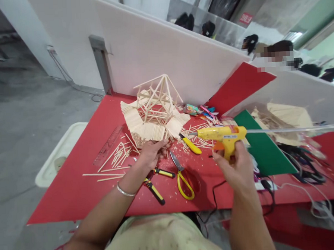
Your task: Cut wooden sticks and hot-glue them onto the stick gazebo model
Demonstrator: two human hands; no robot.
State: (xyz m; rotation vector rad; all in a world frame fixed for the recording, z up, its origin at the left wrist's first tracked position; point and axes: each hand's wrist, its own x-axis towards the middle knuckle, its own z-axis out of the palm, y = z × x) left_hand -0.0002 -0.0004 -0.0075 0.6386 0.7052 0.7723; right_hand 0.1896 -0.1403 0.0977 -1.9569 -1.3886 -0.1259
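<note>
Aiming clear of your left hand (pixel 151 154), grip unclear at the stick model (pixel 152 131), suits your right hand (pixel 240 169), wrapped around the glue gun (pixel 222 132).

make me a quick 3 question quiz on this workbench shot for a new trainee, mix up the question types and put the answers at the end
1. Multiple choice: what does the person's right hand hold?
A) pliers
B) a yellow glue gun
C) a hammer

2. True or false: the scissors lie on the red tabletop.

3. Short answer: as seen in the picture, on which side of the wooden stick structure does the clear ruler lie?

Key: 1. B; 2. true; 3. left
</note>
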